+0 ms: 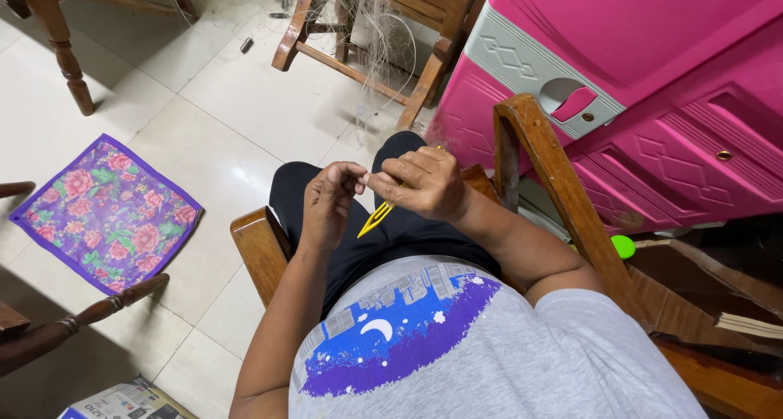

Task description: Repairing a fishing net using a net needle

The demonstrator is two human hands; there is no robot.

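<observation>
Here, seated in a wooden chair (259, 252), with both hands raised over the lap. Right hand (424, 184) closed around a yellow netting needle (376, 217), grip pressed together on its upper part, forked lower end poking out below the palm and pointing down toward the left wrist. Left hand (329, 200) just beside, thumb and forefinger pinched together at the tips, almost touching the right hand's fingers; presumably nipping a fine thread, though too thin to make out here. Pale fishing net (369, 27) draped over the wooden chair ahead (371, 52), strands trailing back toward the hands.

Likely very light, that needle: thin flat plastic, stiff along its length yet springy at the fork, smooth and a bit slippery. Best held mid-body between thumb and fingers, as now, leaving the tip free. Net and thread surely soft, limp, prone to snagging and tangling; a fingertip pinch close to the working point probably the safest hold.

Around: floral cloth mat (108, 213) lying on the tiled floor (236, 125) to the left, pink plastic cabinet (636, 84) close on the right.
</observation>
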